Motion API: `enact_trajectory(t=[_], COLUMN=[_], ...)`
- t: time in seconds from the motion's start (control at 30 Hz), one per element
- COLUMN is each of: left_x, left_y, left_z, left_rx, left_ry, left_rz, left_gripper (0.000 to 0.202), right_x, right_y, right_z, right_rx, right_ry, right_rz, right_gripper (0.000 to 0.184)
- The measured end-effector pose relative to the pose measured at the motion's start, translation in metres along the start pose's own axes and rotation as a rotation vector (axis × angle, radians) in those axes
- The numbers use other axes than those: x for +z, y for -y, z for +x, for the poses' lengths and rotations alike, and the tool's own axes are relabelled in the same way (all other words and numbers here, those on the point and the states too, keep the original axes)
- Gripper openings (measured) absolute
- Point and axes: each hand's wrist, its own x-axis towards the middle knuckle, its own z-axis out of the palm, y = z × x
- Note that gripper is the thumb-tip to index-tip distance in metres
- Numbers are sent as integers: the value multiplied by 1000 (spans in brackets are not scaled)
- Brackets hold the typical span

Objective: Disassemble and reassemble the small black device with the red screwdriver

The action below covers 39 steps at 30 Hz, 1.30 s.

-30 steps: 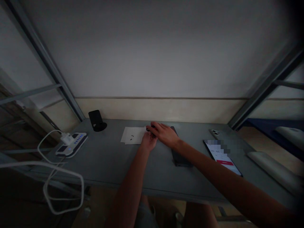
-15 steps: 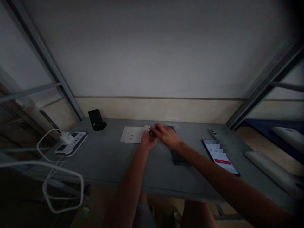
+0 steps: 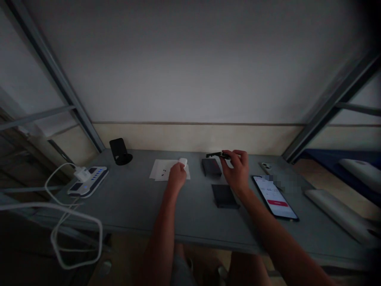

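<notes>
"What's on the grey counter (image 3: 127, 210)?"

"Nearest, a dark flat panel (image 3: 225, 196). Beyond it, the left hand (image 3: 177, 174) curls round a small white item (image 3: 183, 161) over the white paper (image 3: 160, 166), perhaps to steady it."

"And the right hand (image 3: 237, 170)?"

"Its fingers pinch one end of a slim dark object (image 3: 218, 155) near the dark box (image 3: 211, 168), probably leaving the other end unobstructed."

"Its look?"

"Narrow, blackish, uneven; detail is too dim."

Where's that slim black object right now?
In the head view, right of centre, the slim black object is in the person's right hand, pictured just above the farther dark rectangular box.
</notes>
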Motion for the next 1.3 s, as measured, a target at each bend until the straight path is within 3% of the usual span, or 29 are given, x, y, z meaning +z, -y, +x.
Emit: enact_trajectory(t=[0.23, 0.5, 0.7, 0.83, 1.03, 1.17, 1.3], left_x=[-4, -8, -22, -32, -33, -29, -23], left_y=[13, 9, -1, -2, 4, -2, -9], left_z=[-10, -7, -8, -25, -66, -73, -70], left_rx=[188, 354, 427, 483, 508, 466, 451], left_ry=[61, 91, -26, -101, 54, 86, 219], left_rz=[406, 606, 626, 788, 1024, 1135, 1257], left_gripper=[28, 37, 54, 36, 7, 12, 18], right_x=[-15, -25, -29, -29, -23, -22, -23], right_y=[-16, -45, -78, -87, -86, -82, -75], right_z=[1, 8, 6, 2, -3, -3, -2], right_rx=[91, 188, 246, 373, 430, 461, 486], right_ry=[46, 109, 184, 305, 466, 497, 549], right_rz=[33, 9, -54, -140, -247, -291, -324], right_gripper=[28, 50, 46, 50, 35, 36, 35])
